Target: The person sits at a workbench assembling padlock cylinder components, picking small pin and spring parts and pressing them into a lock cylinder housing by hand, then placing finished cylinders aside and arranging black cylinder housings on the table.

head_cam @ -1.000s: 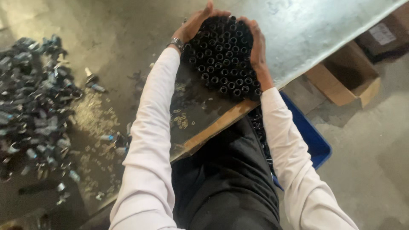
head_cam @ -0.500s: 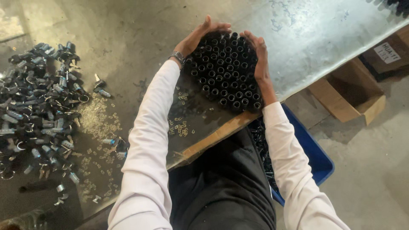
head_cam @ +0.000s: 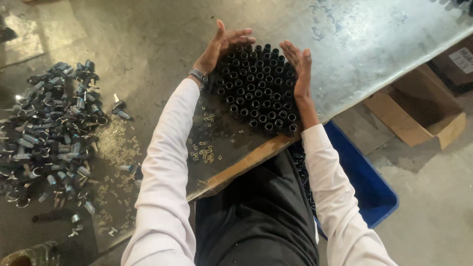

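Observation:
A tight cluster of several short black tubes [head_cam: 258, 88] stands upright on the metal-topped table [head_cam: 374, 44], open ends up, close to the table's near edge. My left hand [head_cam: 219, 47] rests flat against the cluster's left side, fingers stretched out over its far corner. My right hand [head_cam: 299, 66] presses flat against the right side, fingers straight and apart. Neither hand grips a single tube. I wear white long sleeves and a watch on the left wrist.
A heap of grey-blue metal clips and rings [head_cam: 47, 133] lies at the table's left, with small pale bits [head_cam: 116, 145] scattered beside it. A blue bin [head_cam: 367, 182] sits under the table's edge on the right. Open cardboard boxes [head_cam: 419, 113] stand on the floor.
My hands have loosened from cupping the far end of the tube cluster; fingers now stretch out flat along its sides. The cluster stays on the table near the edge.

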{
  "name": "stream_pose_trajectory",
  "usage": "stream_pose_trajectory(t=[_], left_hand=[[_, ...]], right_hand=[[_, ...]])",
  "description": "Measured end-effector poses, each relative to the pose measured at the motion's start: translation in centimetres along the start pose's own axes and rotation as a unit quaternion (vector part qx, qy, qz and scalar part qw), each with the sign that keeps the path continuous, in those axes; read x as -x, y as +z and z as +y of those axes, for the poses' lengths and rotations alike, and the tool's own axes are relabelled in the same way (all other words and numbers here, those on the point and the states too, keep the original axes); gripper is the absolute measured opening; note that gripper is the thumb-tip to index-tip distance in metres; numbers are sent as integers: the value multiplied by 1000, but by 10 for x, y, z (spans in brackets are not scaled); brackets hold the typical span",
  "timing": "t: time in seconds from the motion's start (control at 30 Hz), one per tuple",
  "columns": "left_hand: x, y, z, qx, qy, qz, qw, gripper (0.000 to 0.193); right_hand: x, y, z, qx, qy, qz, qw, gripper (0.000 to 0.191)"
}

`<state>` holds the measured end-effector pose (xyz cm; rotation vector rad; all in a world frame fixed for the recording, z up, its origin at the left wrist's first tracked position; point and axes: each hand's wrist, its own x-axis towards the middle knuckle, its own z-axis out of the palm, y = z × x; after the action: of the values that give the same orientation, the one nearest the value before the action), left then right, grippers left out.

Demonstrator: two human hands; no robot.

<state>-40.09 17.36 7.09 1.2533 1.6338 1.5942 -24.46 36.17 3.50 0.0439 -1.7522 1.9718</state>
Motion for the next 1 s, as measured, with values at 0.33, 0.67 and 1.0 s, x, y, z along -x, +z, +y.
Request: stream_pose_trajectory(t=[0.33,0.67,1.0], left_hand=[[19,-29,4,-114,31,218,969,53],[96,-35,16,-396,14,52,917,28],[107,-21,7,-457,14,-8,889,48]], right_hand=[[-3,-4,8,-45,-16,4,999,93],[-3,-14,21,-15,-18,36,999,93],[3,-13,20,-4,-24,46,999,89]])
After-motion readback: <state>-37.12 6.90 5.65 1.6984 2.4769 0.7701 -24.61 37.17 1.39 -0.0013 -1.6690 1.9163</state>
